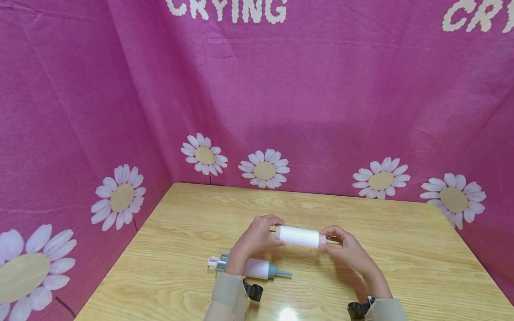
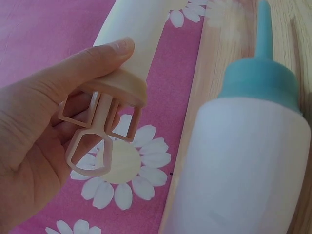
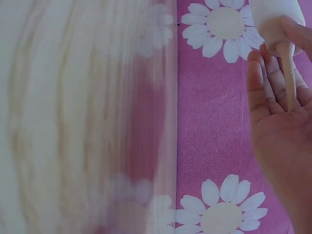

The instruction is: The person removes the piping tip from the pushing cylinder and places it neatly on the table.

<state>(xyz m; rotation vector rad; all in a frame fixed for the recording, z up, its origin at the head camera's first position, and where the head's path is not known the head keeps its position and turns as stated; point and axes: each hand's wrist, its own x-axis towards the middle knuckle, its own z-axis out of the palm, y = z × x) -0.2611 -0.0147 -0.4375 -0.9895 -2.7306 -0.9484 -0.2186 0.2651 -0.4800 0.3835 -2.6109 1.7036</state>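
A white syringe-like tube with beige ends is held sideways above the table between both hands. At its handle end, my left hand grips the beige collar, its thumb lying along the white barrel. A beige loop handle sticks out below that collar in the left wrist view. My right hand pinches the other end near the cap, and the thin beige nozzle points towards its palm. Under the left forearm lies a second white tube with teal ends, partly hidden by the wrist.
The wooden table runs back to a magenta cloth printed with daisies, which also hangs along the left side. A black strap with a small camera sits on the left wrist, another on the right.
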